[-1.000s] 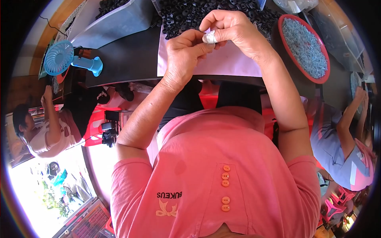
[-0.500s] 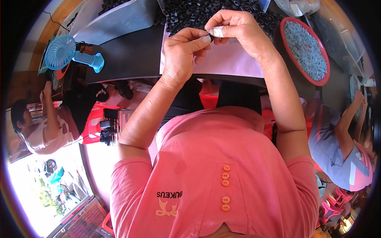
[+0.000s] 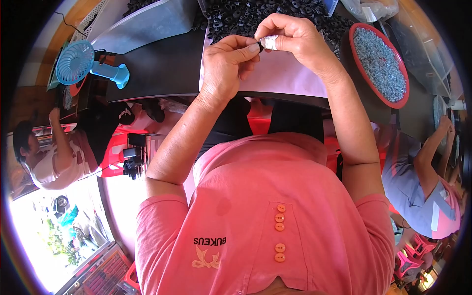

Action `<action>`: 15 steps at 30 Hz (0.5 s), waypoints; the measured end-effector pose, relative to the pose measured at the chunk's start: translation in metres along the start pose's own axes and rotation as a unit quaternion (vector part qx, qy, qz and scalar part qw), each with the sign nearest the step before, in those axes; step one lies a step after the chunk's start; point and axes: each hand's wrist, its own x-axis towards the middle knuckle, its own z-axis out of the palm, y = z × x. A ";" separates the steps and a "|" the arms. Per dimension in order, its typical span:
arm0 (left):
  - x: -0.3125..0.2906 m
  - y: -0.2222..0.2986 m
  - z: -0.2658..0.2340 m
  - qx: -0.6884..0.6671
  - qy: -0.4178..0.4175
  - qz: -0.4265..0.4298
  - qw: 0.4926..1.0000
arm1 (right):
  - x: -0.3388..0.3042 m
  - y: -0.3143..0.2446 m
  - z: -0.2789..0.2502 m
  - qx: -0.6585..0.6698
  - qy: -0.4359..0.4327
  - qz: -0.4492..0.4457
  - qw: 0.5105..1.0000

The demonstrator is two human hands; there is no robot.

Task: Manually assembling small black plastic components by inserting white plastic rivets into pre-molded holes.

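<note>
My left hand (image 3: 227, 61) pinches a small black plastic part (image 3: 260, 47) between thumb and fingertips, above the near part of a pale sheet (image 3: 290, 73). Closed from the other side, my right hand (image 3: 295, 42) meets it with thumb and forefinger at the part. White tape (image 3: 270, 43) wraps a digit of the right hand. Whatever sits between the right fingertips is too small to make out. Just beyond both hands spreads a heap of loose black plastic parts (image 3: 236, 22).
A red-rimmed basin (image 3: 405, 81) of small clear bluish pieces stands at the right. At the left are a large translucent bin (image 3: 147, 29) and a blue handheld fan (image 3: 110, 73) on the dark table (image 3: 152, 78). Co-workers sit at left (image 3: 59, 157) and right (image 3: 418, 182).
Both hands stay together at the black part, with only slight finger shifts. The left co-worker's raised hand has moved a little lower.
</note>
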 end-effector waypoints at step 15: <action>0.005 0.007 -0.024 -0.085 0.062 0.035 0.994 | 0.000 0.011 0.014 -0.200 0.093 -0.127 0.967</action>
